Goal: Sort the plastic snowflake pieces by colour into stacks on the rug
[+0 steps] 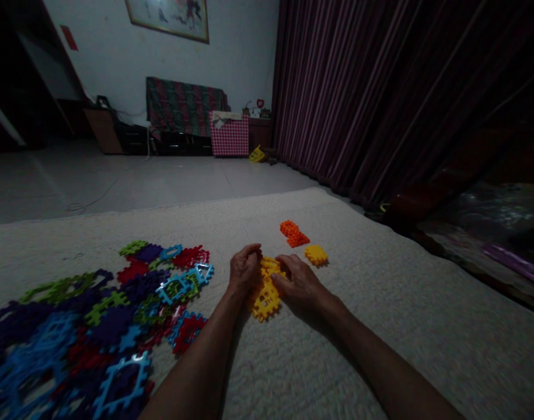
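Cluster of bright yellow, notch-edged plastic pieces (267,298) on cream quilted cloth (380,326), between left hand (244,269) and right hand (299,283). Left hand half curled along left side of cluster, fingertips partly hidden, impossible to tell whether gripping. Right hand bent around right side, thumb and fingers slightly parted with yellow plastic pinched between. Just beyond right hand, single flat yellow notched piece (316,254); near it, orange notched plastic pieces (297,238). To the left, spread-out heap of purple, blue, green and red plastic pieces (111,326).
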Demonstrator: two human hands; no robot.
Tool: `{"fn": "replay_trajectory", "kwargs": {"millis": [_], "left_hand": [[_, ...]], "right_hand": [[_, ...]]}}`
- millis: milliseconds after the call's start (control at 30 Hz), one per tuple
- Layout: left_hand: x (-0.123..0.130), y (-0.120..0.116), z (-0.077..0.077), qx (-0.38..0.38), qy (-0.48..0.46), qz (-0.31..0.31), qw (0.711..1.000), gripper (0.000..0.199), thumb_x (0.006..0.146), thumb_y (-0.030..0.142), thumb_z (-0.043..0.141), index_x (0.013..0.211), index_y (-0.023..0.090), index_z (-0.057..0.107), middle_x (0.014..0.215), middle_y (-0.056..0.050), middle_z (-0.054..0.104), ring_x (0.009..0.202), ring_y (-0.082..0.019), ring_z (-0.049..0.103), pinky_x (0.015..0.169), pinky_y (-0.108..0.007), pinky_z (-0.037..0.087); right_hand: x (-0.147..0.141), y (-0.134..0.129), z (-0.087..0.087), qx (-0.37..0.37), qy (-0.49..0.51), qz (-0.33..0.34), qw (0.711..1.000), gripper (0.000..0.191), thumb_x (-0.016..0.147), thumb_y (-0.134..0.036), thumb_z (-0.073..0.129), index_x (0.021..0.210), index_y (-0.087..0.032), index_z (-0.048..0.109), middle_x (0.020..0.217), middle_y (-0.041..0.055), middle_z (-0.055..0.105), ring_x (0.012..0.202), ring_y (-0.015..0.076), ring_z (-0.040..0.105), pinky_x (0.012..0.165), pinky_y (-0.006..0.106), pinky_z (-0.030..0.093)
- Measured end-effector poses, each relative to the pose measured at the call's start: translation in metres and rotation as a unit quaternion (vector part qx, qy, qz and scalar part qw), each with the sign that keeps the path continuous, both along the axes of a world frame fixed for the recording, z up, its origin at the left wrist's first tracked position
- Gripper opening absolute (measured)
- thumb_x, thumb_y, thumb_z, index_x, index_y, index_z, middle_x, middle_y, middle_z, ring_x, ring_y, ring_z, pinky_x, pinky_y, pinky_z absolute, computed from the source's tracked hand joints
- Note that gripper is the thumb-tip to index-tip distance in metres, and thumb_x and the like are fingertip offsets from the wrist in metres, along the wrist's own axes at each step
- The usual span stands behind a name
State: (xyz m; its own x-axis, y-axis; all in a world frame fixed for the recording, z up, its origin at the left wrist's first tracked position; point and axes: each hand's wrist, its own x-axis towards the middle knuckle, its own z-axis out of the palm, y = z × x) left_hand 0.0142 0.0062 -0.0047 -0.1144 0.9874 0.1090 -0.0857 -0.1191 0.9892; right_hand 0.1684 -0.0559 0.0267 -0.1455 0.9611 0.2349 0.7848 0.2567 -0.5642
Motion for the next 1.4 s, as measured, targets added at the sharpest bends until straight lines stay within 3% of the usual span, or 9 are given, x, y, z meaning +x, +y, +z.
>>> {"fn": "replay_trajectory", "kwargs": {"millis": [200,400,733,1000,1133,1300,1400], "left_hand": [[0.003,-0.002,0.004,-0.011,-0.057,-0.025,0.998,0.032,0.064,0.027,0.061,0.09,0.014,0.073,0.077,-0.006,0.072,0.068,-0.015,0.068,0.062,-0.024,0.052],[0.002,-0.001,0.005,-0.02,-0.101,0.008,0.995,0.038,0.063,0.034,0.063,0.093,0.012,0.07,0.077,-0.005,0.069,0.062,-0.016,0.069,0.054,-0.024,0.052],[0.003,-0.001,0.002,-0.009,-0.044,0.032,0.998,0.031,0.066,0.027,0.058,0.092,0.014,0.072,0.074,-0.003,0.071,0.055,-0.012,0.065,0.054,-0.022,0.051],[0.004,-0.003,0.005,-0.021,-0.033,0.009,0.999,0.033,0.066,0.028,0.062,0.094,0.014,0.073,0.076,-0.005,0.072,0.058,-0.014,0.067,0.057,-0.024,0.053],[0.004,-0.002,0.005,-0.024,-0.025,0.014,0.999,0.033,0.067,0.026,0.062,0.096,0.013,0.074,0.076,-0.005,0.073,0.057,-0.013,0.067,0.057,-0.024,0.053],[0.005,-0.004,0.008,-0.031,-0.018,0.021,0.999,0.031,0.069,0.023,0.062,0.096,0.014,0.074,0.078,-0.005,0.074,0.056,-0.012,0.066,0.058,-0.024,0.054],[0.006,-0.004,0.008,-0.036,-0.02,0.024,0.999,0.029,0.069,0.021,0.062,0.094,0.014,0.074,0.078,-0.004,0.074,0.056,-0.012,0.066,0.058,-0.024,0.055]], "right_hand": [[0.0,0.005,-0.004,-0.011,0.018,-0.027,0.999,0.032,0.08,-0.031,0.063,0.109,-0.018,0.066,0.102,0.0064,0.059,0.092,0.0176,0.058,0.087,0.03,0.046],[-0.001,0.006,0.003,-0.048,0.041,0.003,0.998,0.017,0.072,-0.029,0.07,0.083,-0.017,0.067,0.086,0.0031,0.059,0.08,0.0163,0.056,0.075,0.029,0.046],[-0.005,0.01,-0.002,-0.082,0.176,0.013,0.981,0.017,0.073,-0.034,0.067,0.066,-0.021,0.059,0.069,-0.0005,0.056,0.064,0.0135,0.052,0.057,0.024,0.042],[-0.001,0.01,0.001,-0.152,0.274,-0.003,0.95,0.035,0.068,-0.05,0.073,0.076,-0.018,0.06,0.068,-0.0002,0.061,0.061,0.0134,0.055,0.051,0.023,0.042],[0.002,0.01,0.007,-0.162,0.343,-0.018,0.925,0.031,0.074,-0.048,0.065,0.077,-0.018,0.06,0.069,-0.0004,0.06,0.061,0.0128,0.055,0.054,0.023,0.044],[0.019,0.02,0.004,-0.12,0.352,-0.052,0.927,0.024,0.074,-0.042,0.063,0.074,-0.019,0.056,0.065,-0.0026,0.055,0.057,0.0113,0.051,0.051,0.022,0.042],[0.025,0.027,-0.005,-0.091,0.321,-0.079,0.94,0.022,0.076,-0.039,0.06,0.083,-0.018,0.061,0.071,-0.0003,0.059,0.062,0.0134,0.056,0.056,0.025,0.047]]}}
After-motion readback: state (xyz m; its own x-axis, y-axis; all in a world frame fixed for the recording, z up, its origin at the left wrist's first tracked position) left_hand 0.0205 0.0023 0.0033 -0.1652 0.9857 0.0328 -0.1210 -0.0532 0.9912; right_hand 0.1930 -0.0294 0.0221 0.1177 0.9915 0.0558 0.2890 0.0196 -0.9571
